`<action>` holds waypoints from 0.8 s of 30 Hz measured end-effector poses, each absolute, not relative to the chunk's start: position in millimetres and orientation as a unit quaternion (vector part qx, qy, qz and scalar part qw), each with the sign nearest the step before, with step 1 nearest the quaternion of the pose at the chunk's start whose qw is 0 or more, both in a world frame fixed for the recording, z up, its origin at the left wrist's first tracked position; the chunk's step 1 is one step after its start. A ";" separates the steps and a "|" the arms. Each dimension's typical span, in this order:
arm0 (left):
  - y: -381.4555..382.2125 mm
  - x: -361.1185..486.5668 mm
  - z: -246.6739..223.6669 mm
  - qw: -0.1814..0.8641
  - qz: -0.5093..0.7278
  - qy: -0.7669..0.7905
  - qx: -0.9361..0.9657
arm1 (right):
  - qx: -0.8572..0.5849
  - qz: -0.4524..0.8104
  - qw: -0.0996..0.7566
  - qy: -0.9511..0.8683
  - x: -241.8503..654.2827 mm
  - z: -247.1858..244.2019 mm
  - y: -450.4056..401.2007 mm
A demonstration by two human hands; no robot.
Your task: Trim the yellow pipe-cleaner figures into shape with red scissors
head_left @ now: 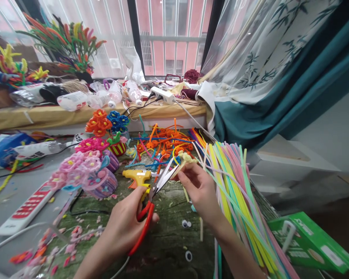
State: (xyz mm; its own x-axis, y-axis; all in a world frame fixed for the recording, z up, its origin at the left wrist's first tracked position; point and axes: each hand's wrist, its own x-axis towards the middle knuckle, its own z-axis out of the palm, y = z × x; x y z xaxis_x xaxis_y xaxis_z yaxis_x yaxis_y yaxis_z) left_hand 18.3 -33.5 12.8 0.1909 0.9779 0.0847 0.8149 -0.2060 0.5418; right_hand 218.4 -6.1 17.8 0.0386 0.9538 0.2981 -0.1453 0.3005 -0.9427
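Observation:
My left hand [128,217] is wrapped round the red handles of a pair of scissors [154,190]. The scissor blades stand apart and point up to the right. In my right hand [199,190] a small pale yellow fuzzy piece [186,158], which looks like pipe cleaner, is pinched between the fingers. The blade tips lie right beside this piece; whether they touch it I cannot tell. A yellow glue gun [138,176] lies just beyond my left hand. Googly eyes [188,255] and short cut bits lie on the dark green surface [168,240] below my hands.
Long pastel pipe cleaners [229,182] lie in a bundle at right, near a green box [311,242]. Pipe-cleaner flowers in striped pots [103,182] stand at left. Orange pieces [174,141] are heaped behind. Bottles [72,100] and a power strip [163,95] line the sill.

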 end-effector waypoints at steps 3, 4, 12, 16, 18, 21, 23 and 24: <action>-32.4 21.1 16.4 0.189 0.210 0.598 0.750 | -0.389 0.440 0.612 -0.530 216.8 16.7 -6.7; -32.0 21.9 17.0 0.188 0.211 0.597 0.751 | -0.390 0.436 0.613 -0.531 216.3 16.5 -6.9; -31.3 22.3 12.2 0.196 0.246 0.557 0.769 | -0.400 0.423 0.601 -0.547 215.4 15.8 -7.8; -30.9 21.5 9.1 0.204 0.264 0.539 0.773 | -0.395 0.429 0.602 -0.545 215.7 15.1 -7.2; -30.4 21.8 7.8 0.206 0.266 0.535 0.775 | -0.396 0.430 0.600 -0.547 215.5 15.4 -7.1; -29.4 23.0 7.0 0.210 0.273 0.529 0.776 | -0.395 0.429 0.598 -0.550 214.8 15.7 -7.1; -28.8 24.0 7.2 0.214 0.280 0.524 0.776 | -0.394 0.429 0.598 -0.551 214.5 15.6 -7.1; -28.7 24.4 7.4 0.216 0.282 0.522 0.775 | -0.394 0.428 0.597 -0.552 214.4 15.5 -7.1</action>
State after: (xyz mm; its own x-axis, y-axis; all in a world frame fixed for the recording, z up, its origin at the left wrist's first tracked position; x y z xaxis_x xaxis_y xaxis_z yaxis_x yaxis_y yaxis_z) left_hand 24.4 -28.7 7.4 0.2953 0.9315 0.2126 0.6879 -0.3617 0.6292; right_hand 214.4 -7.1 15.5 0.0239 0.9465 0.3218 -0.0775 0.3227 -0.9433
